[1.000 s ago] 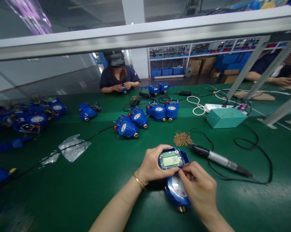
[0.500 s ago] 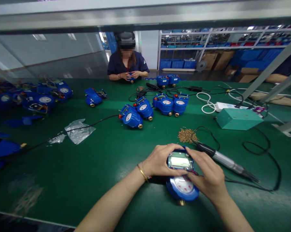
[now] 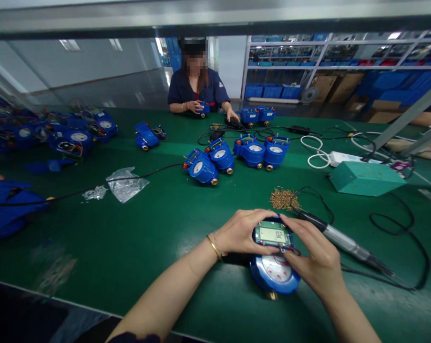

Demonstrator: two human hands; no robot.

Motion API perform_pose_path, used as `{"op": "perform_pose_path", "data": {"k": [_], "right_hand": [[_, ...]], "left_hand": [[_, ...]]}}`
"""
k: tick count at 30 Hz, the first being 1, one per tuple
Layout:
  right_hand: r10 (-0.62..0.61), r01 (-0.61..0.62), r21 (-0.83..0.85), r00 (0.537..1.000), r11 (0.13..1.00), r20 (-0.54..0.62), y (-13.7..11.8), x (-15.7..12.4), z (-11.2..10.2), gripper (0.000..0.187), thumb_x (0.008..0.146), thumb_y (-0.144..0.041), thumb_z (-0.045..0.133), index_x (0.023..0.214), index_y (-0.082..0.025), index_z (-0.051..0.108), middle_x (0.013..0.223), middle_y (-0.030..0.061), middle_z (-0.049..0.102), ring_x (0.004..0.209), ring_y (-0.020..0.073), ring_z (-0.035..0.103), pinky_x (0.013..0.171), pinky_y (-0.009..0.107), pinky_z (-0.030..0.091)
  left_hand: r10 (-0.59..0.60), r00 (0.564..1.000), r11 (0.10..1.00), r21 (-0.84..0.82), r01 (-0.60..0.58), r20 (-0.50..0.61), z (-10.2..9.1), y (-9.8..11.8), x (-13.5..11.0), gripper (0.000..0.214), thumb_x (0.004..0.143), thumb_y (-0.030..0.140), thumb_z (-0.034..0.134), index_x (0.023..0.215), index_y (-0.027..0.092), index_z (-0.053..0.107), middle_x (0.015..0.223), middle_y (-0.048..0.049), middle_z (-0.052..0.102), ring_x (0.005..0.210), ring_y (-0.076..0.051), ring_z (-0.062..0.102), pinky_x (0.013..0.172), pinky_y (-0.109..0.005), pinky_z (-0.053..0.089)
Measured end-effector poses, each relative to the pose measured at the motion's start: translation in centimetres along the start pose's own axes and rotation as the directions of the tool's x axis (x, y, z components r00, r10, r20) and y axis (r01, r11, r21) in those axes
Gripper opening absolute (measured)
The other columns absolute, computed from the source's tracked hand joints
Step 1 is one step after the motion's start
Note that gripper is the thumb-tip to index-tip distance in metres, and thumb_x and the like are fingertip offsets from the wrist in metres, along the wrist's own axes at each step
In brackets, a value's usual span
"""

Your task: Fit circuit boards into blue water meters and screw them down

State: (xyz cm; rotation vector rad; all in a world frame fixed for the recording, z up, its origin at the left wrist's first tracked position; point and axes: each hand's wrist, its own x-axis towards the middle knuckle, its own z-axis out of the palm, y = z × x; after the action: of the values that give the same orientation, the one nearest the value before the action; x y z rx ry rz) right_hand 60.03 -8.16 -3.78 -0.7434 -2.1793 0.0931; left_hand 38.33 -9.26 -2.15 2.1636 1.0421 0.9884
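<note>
A blue water meter (image 3: 274, 275) lies on the green table in front of me, its round white dial facing up and a brass fitting at its near end. Above the dial, a circuit board with a lit LCD (image 3: 274, 235) sits in the blue housing; red and black wires show beside it. My left hand (image 3: 241, 232) grips the housing from the left, fingers along the far edge and thumb below the display. From the right, my right hand (image 3: 313, 247) holds the same housing, thumb near the wires.
An electric screwdriver (image 3: 346, 243) lies right of my hands, near a pile of brass screws (image 3: 284, 199). Several blue meters (image 3: 203, 166) stand farther back. A teal box (image 3: 367, 178) is at right, a clear plastic bag (image 3: 126, 184) at left. Opposite sits a co-worker (image 3: 197, 88).
The LCD was blank and now shows digits. My hands keep their hold on the meter. The co-worker's one hand has moved down to a black object on the table. The view has shifted slightly.
</note>
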Motion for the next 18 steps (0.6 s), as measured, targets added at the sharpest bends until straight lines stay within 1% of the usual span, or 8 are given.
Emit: {"op": "perform_pose_path", "data": {"k": [3,4,6,8,11,16,17,18], "right_hand": [[0.045,-0.053,0.049,0.988,0.997,0.149,0.0,0.1,-1.9,0.054,0.093,-0.031,0.059,0.145,-0.019,0.046,0.131,0.0116,0.06,0.119,0.0239,0.06,0.094,0.036,0.054],[0.066,-0.078,0.064,0.983,0.995,0.171,-0.1,0.2,-2.7,0.054,0.094,-0.035,0.059,0.144,-0.019,0.046,0.133,0.0116,0.059,0.121,0.0239,0.058,0.096,0.036,0.053],[0.093,-0.108,0.094,0.985,0.99,0.145,-0.6,0.6,-4.0,0.041,0.094,-0.036,0.061,0.132,-0.021,0.056,0.126,0.01,0.061,0.117,0.0218,0.059,0.093,0.032,0.052],[0.061,-0.074,0.127,0.993,0.989,0.105,-1.2,1.3,-4.6,0.021,0.093,-0.032,0.064,0.112,-0.022,0.065,0.109,0.0071,0.065,0.103,0.0181,0.063,0.084,0.028,0.053],[-0.057,0.041,0.127,0.991,0.991,0.121,-1.6,2.2,-4.2,0.008,0.094,-0.027,0.063,0.099,-0.022,0.067,0.094,0.0044,0.066,0.088,0.0156,0.063,0.075,0.027,0.051],[-0.182,0.172,0.092,0.977,0.981,0.108,-0.7,2.3,-2.3,0.013,0.099,-0.026,0.054,0.094,-0.022,0.065,0.086,0.0027,0.066,0.079,0.0149,0.063,0.07,0.026,0.051],[-0.246,0.24,0.087,0.967,0.967,0.071,-0.4,2.2,-1.8,0.016,0.1,-0.028,0.053,0.091,-0.023,0.065,0.081,0.0014,0.066,0.072,0.014,0.063,0.065,0.025,0.051],[-0.309,0.304,0.069,0.947,0.95,0.087,-0.1,2.1,-1.4,0.017,0.099,-0.032,0.055,0.088,-0.024,0.065,0.076,0.0,0.065,0.067,0.013,0.062,0.06,0.023,0.05]], "left_hand": [[0.002,1.0,1.0,0.011,-0.001,-0.019,0.3,-0.1,-0.1,0.065,0.073,0.041,0.08,0.129,0.017,0.057,0.125,-0.0106,0.07,0.114,-0.025,0.068,0.102,-0.032,0.051],[0.0,1.0,1.0,0.012,0.0,-0.016,0.4,-0.1,-0.1,0.065,0.073,0.041,0.08,0.129,0.017,0.057,0.125,-0.0102,0.07,0.114,-0.024,0.068,0.102,-0.031,0.051],[0.0,1.0,1.0,0.012,0.0,-0.011,0.4,-0.1,0.0,0.063,0.074,0.04,0.079,0.128,0.017,0.058,0.125,-0.0097,0.071,0.114,-0.024,0.068,0.102,-0.031,0.051],[0.006,1.0,1.0,0.005,-0.006,-0.012,0.4,-0.1,0.1,0.062,0.074,0.039,0.079,0.127,0.017,0.058,0.124,-0.0098,0.071,0.113,-0.024,0.069,0.101,-0.03,0.051],[0.004,1.0,1.0,-0.004,-0.004,-0.019,0.3,0.1,0.1,0.062,0.073,0.038,0.079,0.127,0.017,0.058,0.122,-0.0099,0.071,0.111,-0.024,0.069,0.099,-0.031,0.052],[-0.033,0.999,0.998,0.052,0.035,-0.029,0.6,0.2,-0.5,0.065,0.071,0.042,0.08,0.128,0.019,0.057,0.118,-0.0088,0.073,0.106,-0.025,0.071,0.095,-0.032,0.054],[-0.036,0.999,0.997,0.071,0.037,-0.019,0.8,-0.2,-0.6,0.068,0.07,0.043,0.081,0.129,0.02,0.057,0.118,-0.0082,0.073,0.105,-0.025,0.071,0.095,-0.032,0.054],[-0.045,0.999,0.994,0.097,0.046,-0.013,1.1,-0.7,-0.7,0.067,0.07,0.042,0.082,0.128,0.021,0.057,0.117,-0.0077,0.073,0.105,-0.026,0.071,0.094,-0.032,0.054]]}}
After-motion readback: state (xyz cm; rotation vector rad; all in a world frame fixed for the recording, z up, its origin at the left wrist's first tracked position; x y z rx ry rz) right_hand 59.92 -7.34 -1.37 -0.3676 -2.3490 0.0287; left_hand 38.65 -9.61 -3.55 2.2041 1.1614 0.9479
